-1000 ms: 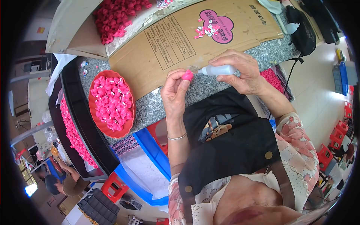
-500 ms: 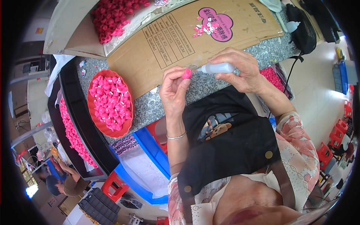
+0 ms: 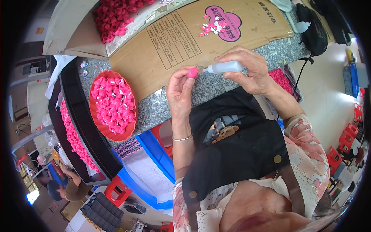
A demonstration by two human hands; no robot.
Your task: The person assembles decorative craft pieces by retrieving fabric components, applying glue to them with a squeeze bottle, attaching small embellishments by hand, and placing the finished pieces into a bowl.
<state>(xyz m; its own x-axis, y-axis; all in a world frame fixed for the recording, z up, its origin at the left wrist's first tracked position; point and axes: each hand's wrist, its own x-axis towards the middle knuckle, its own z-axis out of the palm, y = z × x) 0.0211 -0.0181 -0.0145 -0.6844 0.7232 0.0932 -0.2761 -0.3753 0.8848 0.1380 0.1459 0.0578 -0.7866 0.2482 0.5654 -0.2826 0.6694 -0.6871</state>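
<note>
The left hand [image 3: 179, 91] pinches a pink piece [image 3: 192, 72], while the right hand [image 3: 247, 69] grips a squeeze bottle [image 3: 224, 67] whose tip meets it.

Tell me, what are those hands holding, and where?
Left hand pinches a small pink piece at its fingertips; right hand grips a small squeeze bottle around its body.

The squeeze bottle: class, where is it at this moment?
In the head view, the squeeze bottle lies right of centre in the right hand, above the granite counter, its nozzle meeting the pink piece held by the left hand.

Tray [image 3: 94, 116] left of cardboard [image 3: 162, 58] — both on counter [image 3: 154, 110]
</note>
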